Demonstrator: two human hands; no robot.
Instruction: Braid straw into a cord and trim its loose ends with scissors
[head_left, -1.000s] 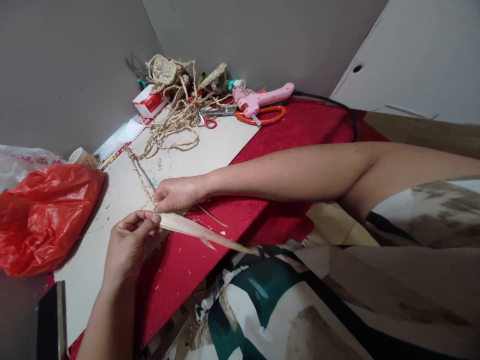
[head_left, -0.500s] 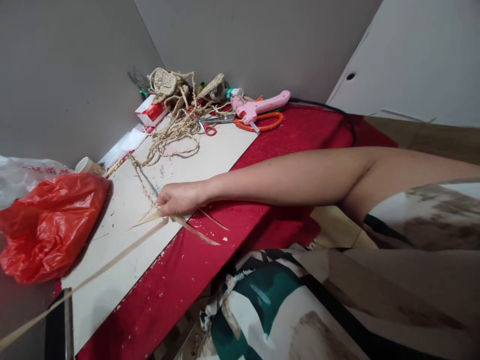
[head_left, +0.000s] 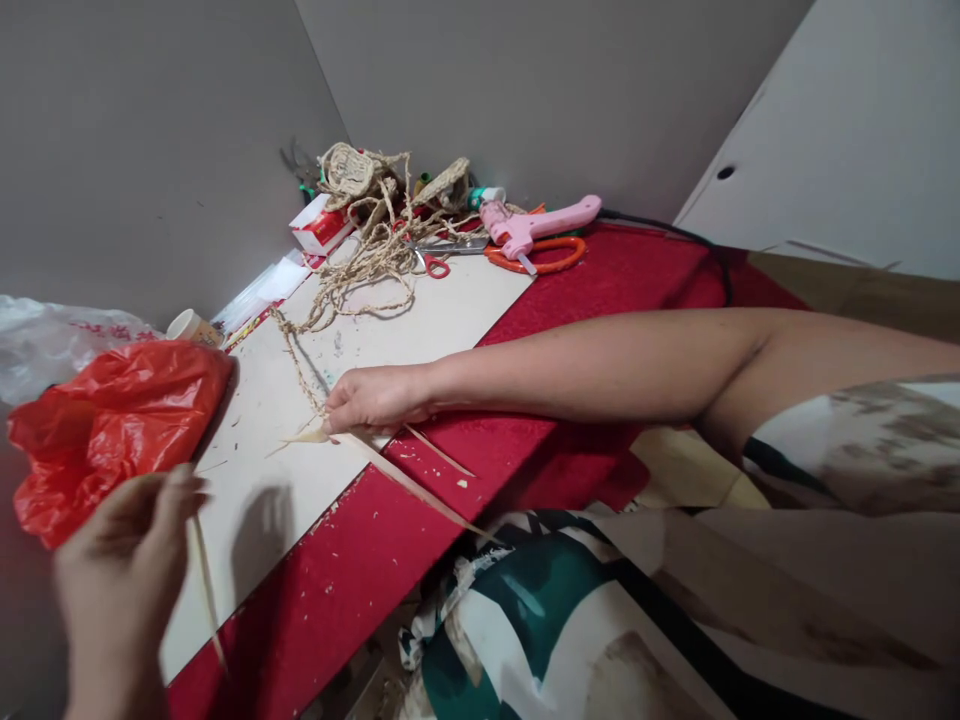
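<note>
My right hand (head_left: 379,398) lies low over the pale board, pinching the working end of a braided straw rope (head_left: 294,362). Loose straw strips (head_left: 420,484) fan out from under its fingers, one long one reaching over the red cloth to my lap. At lower left, my left hand (head_left: 135,570) is raised and somewhat blurred, its fingers closed. A thin straw strip (head_left: 206,580) hangs down from its fingertips. The rope runs back from my right hand to a tangled coil of straw rope (head_left: 367,275) on the board.
Red-handled scissors (head_left: 435,264), a pink glue gun (head_left: 536,225) and an orange-handled tool (head_left: 559,262) lie at the back. A red plastic bag (head_left: 127,400) and a paper cup (head_left: 191,327) stand at the left. Grey panels rise behind the red cloth (head_left: 330,580).
My left hand has come into view at lower left. The long strip that stretched from my right hand toward lower left no longer spans there. My right hand keeps its place on the rope.
</note>
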